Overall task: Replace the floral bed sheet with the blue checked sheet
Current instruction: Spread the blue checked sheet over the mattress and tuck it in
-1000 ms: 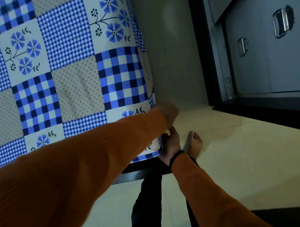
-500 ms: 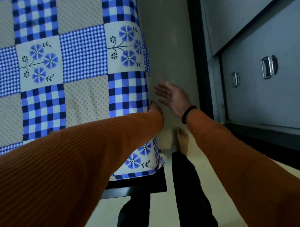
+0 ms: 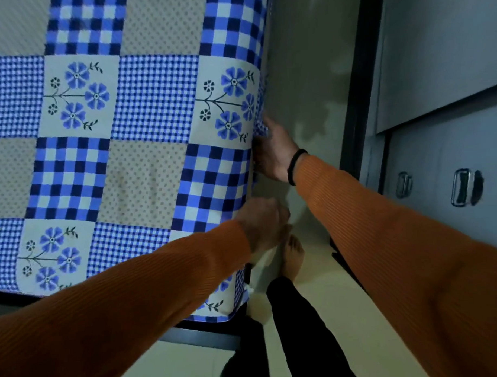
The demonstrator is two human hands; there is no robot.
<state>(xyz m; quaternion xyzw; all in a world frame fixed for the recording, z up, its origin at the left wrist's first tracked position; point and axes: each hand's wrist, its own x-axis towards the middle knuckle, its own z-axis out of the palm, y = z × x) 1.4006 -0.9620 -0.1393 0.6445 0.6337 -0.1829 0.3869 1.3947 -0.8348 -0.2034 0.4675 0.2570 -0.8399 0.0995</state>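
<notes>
Blue-and-white cotton-looking patchwork: the blue checked sheet point(image 3: 121, 142), with gingham, bold check, dotted beige and blue-flower squares, lies spread flat over the bed and covers all of the top that is in view. Its long run goes away from the camera toward the top of the frame; the near end hangs over the foot of the bed, above the dark bed frame point(image 3: 202, 338). Its right edge drops down the side of the mattress, next to the grey wall point(image 3: 308, 73).

Right hand point(image 3: 271, 151), orange ribbed sleeve, black band at the wrist: at the right edge of the bed, about halfway up the visible length. Fingers lie against the hanging edge of the sheet and go in behind it; whether they pinch the cloth or only press it, I cannot tell.

Left hand point(image 3: 264, 226), same orange sleeve: at the right edge nearer the foot corner, knuckles up, fingers curled down over the sheet's border. Blurred; the grip itself is hidden.

Below: pale tiled floor point(image 3: 316, 313), a bare foot point(image 3: 293, 256), a black trouser leg. Right of frame, grey metal cabinet point(image 3: 443, 142) with two recessed handles.
</notes>
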